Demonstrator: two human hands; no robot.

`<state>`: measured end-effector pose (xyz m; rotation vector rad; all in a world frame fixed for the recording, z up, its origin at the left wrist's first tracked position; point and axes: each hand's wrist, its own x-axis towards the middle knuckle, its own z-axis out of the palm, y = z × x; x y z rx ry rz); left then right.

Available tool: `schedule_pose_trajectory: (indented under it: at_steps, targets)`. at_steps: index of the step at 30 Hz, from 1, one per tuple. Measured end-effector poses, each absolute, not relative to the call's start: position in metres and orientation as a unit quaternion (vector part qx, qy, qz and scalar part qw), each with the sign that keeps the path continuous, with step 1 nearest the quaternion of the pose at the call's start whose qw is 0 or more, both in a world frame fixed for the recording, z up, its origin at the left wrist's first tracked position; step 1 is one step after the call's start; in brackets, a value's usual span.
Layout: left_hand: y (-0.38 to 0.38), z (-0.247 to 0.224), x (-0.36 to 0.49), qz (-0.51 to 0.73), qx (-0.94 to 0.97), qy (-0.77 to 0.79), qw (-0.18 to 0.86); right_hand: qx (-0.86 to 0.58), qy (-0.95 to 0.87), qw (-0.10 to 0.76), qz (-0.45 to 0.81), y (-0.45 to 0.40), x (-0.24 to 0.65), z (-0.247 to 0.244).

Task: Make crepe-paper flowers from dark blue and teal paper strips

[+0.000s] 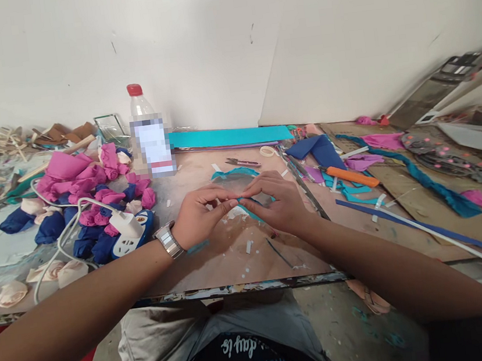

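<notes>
My left hand (203,211), a metal watch on its wrist, meets my right hand (281,202) over the middle of the work board. The thumb and forefinger of each hand are pinched together, tips almost touching. Between them is a thin teal strip (240,200), mostly covered by the fingers. It seems to belong to the crinkled teal piece (233,172) that curves behind and below my hands; whether it is paper or cloth I cannot tell. Small white scraps lie on the board just beneath my fingers.
Bundled pink pieces (75,168), a power strip (142,231) and a white cable crowd the left. A bottle (140,105) and lit phone (154,147) stand behind. An orange-handled cutter (350,177), a twisted teal strip (425,175) and a white stick (450,239) lie right.
</notes>
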<state>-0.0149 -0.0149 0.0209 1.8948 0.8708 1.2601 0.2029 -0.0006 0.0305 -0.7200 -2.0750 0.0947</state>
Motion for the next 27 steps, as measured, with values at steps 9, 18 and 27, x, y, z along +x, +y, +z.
schedule_pose_trajectory:
  at_steps: [9, 18, 27]
  targets:
    - [-0.0162, 0.0199, -0.0151, 0.475, 0.738, 0.337, 0.341, -0.293, -0.837, 0.46, 0.038, 0.0008, 0.2031, 0.0305]
    - [-0.0142, 0.0167, -0.0146, 0.458, 0.725, 0.348, 0.38, -0.265, -0.843, 0.467, 0.04, -0.0003, 0.201, 0.0332]
    - [-0.0107, 0.0165, -0.0155, 0.43, 0.686, 0.382, 0.446, -0.224, -0.855, 0.467, 0.02, 0.0049, 0.2026, 0.0275]
